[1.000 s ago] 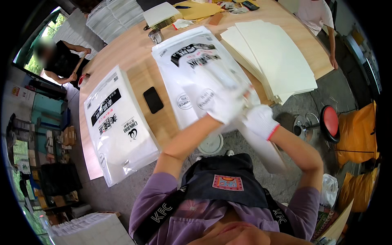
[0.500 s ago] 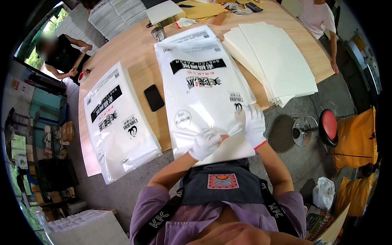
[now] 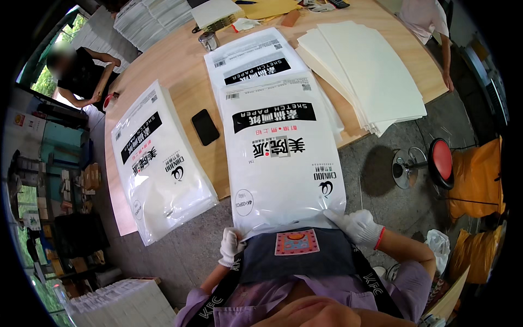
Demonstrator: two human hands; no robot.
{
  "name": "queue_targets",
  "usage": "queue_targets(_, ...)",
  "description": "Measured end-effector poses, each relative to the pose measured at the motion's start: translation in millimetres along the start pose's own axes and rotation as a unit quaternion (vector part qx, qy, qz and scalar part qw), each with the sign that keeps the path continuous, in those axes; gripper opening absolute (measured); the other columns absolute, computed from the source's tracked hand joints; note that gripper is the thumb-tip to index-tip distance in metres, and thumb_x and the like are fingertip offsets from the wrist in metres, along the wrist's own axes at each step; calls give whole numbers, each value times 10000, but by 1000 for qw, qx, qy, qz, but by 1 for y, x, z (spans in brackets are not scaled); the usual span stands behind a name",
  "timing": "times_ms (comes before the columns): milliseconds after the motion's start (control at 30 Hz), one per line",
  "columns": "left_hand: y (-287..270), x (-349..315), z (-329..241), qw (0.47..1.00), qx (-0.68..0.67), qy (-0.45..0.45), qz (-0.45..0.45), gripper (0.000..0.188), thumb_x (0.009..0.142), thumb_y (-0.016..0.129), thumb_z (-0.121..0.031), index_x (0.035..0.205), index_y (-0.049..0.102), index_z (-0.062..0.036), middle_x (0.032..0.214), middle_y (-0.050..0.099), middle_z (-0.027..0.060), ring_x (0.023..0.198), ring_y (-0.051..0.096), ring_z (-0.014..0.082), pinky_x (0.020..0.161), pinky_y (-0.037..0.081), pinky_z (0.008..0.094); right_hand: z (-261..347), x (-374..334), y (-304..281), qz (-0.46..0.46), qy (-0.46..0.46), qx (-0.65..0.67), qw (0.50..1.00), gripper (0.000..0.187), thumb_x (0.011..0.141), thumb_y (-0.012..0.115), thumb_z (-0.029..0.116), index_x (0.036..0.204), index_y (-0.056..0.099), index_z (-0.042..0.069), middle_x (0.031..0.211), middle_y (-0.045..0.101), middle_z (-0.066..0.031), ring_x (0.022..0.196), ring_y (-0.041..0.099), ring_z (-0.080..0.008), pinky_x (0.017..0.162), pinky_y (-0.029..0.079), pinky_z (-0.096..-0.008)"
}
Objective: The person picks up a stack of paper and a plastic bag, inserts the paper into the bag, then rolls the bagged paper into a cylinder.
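A clear printed plastic bag (image 3: 286,180) with white paper inside lies flat in front of me, its near end overhanging the table edge against my apron. My left hand (image 3: 232,246), in a white glove, is closed at the bag's near left corner. At the near right corner, my gloved right hand (image 3: 359,228) grips the bag's edge, thumb on top. Under its far end shows another printed bag (image 3: 248,54) of the same kind. To the left rests a filled plastic bag (image 3: 158,163), with a black phone (image 3: 205,127) between the two.
White paper sheets (image 3: 376,76) are fanned in a stack at the right of the wooden table (image 3: 180,65). A metal cup (image 3: 208,41) stands at the back. A red stool (image 3: 440,163) is on the right floor. Two people stand by the table's far left and right.
Both hands have moved apart and toward me, drawing the bag nearer. The bag now covers the paper that showed at its near end, and more of the bag underneath is exposed.
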State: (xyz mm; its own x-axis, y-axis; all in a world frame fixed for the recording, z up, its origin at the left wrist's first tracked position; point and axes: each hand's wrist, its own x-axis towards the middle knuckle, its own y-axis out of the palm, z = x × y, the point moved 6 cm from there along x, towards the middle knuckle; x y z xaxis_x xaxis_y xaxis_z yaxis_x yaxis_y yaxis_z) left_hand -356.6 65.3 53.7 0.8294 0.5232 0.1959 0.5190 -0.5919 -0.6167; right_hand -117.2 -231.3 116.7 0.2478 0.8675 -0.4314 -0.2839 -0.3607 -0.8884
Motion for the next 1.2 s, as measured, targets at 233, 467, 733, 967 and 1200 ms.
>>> queue_targets(233, 29, 20, 35, 989, 77, 18, 124, 200, 688, 563, 58, 837, 491, -54, 847, 507, 126, 738, 560, 293, 621, 456, 384, -32, 33, -18, 78, -7, 144, 986, 334, 853, 538, 168, 1180, 566, 101, 719, 649, -145, 579, 649, -251, 487, 501, -385)
queue_targets(467, 74, -5, 142, 802, -384, -453, 59, 523, 919, 547, -478, 1198, 543, -36, 1016, 584, 74, 905, 581, 168, 804, 494, 317, -125, 64, 82, -187, 252, 493, 811, 430, 913, 586, 235, 1292, 519, 44, 1041, 664, -74, 934, 637, -156, 821, 509, -304)
queue_targets(733, -43, 135, -43, 965, -175, -186, -60, 346, 931, 597, -240, 1153, 589, 25, 880, 622, 47, 790, 563, 90, 738, 464, 244, -36, 159, 115, 33, 78, 836, 541, 390, 958, 540, 141, 1326, 485, 22, 1192, 605, -62, 1028, 594, -152, 878, 490, -309)
queue_targets(967, -236, 68, -32, 867, -248, 49, -430, 365, 974, 549, -203, 1278, 473, -16, 965, 554, 63, 817, 545, 116, 695, 499, 282, 94, 313, -28, 56, -112, 794, 595, 482, 931, 615, 262, 1310, 514, -18, 1222, 592, -66, 1085, 572, -154, 935, 454, -287)
queue_targets(1200, -335, 5, 192, 789, -157, -201, -558, 411, 949, 551, -145, 1324, 492, 12, 1230, 586, 109, 1067, 576, 164, 910, 466, 293, 202, 429, -64, 26, -77, 764, 640, 396, 874, 672, 268, 1114, 623, -44, 1015, 665, -106, 892, 602, -161, 803, 479, -303)
